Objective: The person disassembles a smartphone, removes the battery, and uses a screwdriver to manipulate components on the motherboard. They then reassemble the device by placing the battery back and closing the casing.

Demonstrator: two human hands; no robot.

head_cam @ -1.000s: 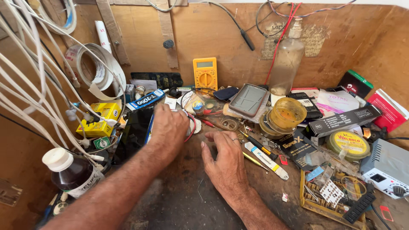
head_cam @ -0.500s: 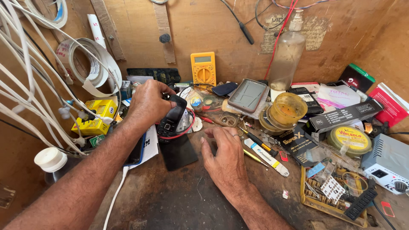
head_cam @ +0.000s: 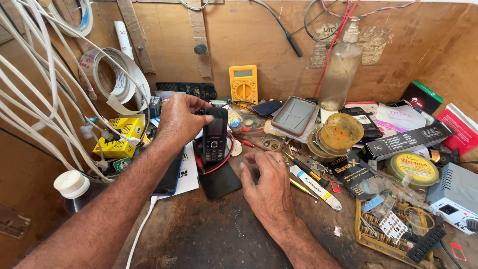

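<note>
The person's left hand is clamped on a small black keypad phone, fingers and thumb pinching its upper end so that it stands upright, keypad towards the camera, just above the cluttered wooden bench. A thin red wire curves around the phone's lower end at about 5 o'clock from it; whether it is attached to the phone cannot be told. Directly beneath, at 6 o'clock from the phone, lies a flat black slab, partly on a white printed sheet.

The right hand rests palm down on the bench at about 4 o'clock from the phone, fingers spread and loosely curled, holding nothing; its fingertips lie near small parts that are too small to identify. At 3 o'clock from this hand lie a yellow-handled screwdriver and a white tube. A yellow multimeter leans against the back wall at 12 o'clock from the phone.

The step in hand looks like lifting and inspecting the phone. Judging from this, the next move calls for a steady one-handed grip on the phone while the free right hand picks out a tool or part from the clutter nearby, without snagging the red wire.
</note>
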